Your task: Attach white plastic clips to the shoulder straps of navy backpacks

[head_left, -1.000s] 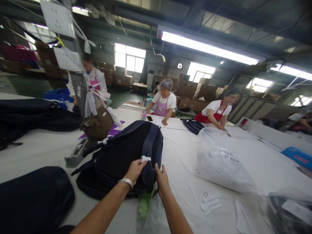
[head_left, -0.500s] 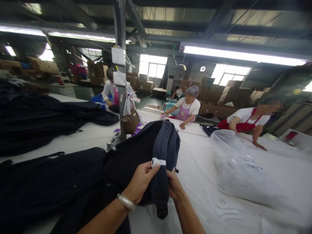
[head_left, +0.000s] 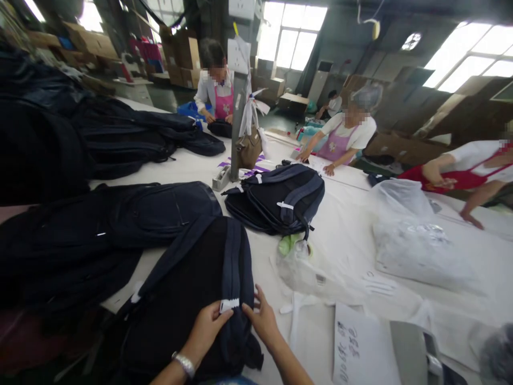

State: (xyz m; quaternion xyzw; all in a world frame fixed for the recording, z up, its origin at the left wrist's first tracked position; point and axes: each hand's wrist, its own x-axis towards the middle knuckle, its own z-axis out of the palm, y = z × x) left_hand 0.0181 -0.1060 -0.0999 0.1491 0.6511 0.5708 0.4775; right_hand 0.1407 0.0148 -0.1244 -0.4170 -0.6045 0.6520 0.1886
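A dark navy backpack (head_left: 180, 291) lies close in front of me, its black back panel up and a shoulder strap (head_left: 234, 251) running down its right side. Around that strap sits a white band with a zigzag edge (head_left: 230, 305). My left hand (head_left: 208, 323) pinches the band's left end between thumb and fingers; a silvery bracelet circles that wrist. My right hand (head_left: 262, 318) is beside the strap's right edge, thumb against it, the other fingers apart. Another white band (head_left: 136, 293) shows on the left strap.
More backpacks (head_left: 168, 208) lie left, and another (head_left: 280, 198) lies ahead beside a post (head_left: 239, 117). On the white table rest a stuffed clear bag (head_left: 425, 240), white strips (head_left: 379, 283) and a handwritten sheet (head_left: 360, 342). Several people work across the table.
My view has tilted down. The backpack and both hands are lower and nearer to me, uncovering another backpack beyond. My right hand's fingers have come out from behind the strap and spread.
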